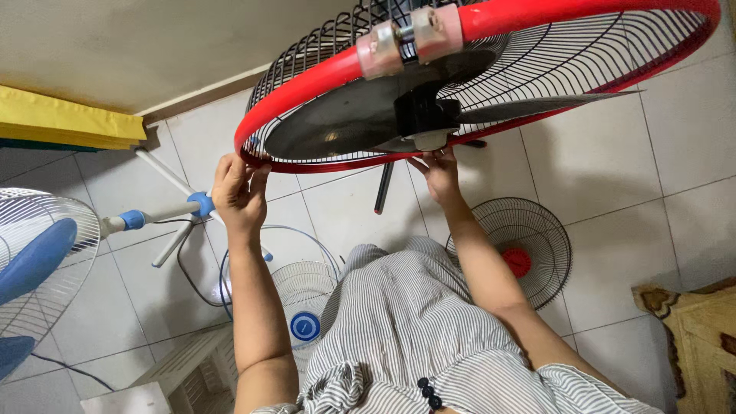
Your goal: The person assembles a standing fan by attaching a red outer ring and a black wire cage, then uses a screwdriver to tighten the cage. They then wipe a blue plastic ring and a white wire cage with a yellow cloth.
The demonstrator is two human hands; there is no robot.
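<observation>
A large fan head with a red rim (322, 73) and a black wire guard (537, 54) is tilted in front of me, dark blades (337, 123) showing inside. My left hand (239, 192) grips the lower left edge of the red rim. My right hand (438, 175) touches the underside of the guard just below the black hub (426, 115). A clear plastic clip (406, 38) sits on the top of the rim.
On the tiled floor lie a black round guard with a red centre (529, 249), a white guard with a blue centre (305, 295) and a blue-and-white fan stand (165, 215). A blue-bladed fan (38, 261) stands at the left, a wooden piece (701, 330) at the right.
</observation>
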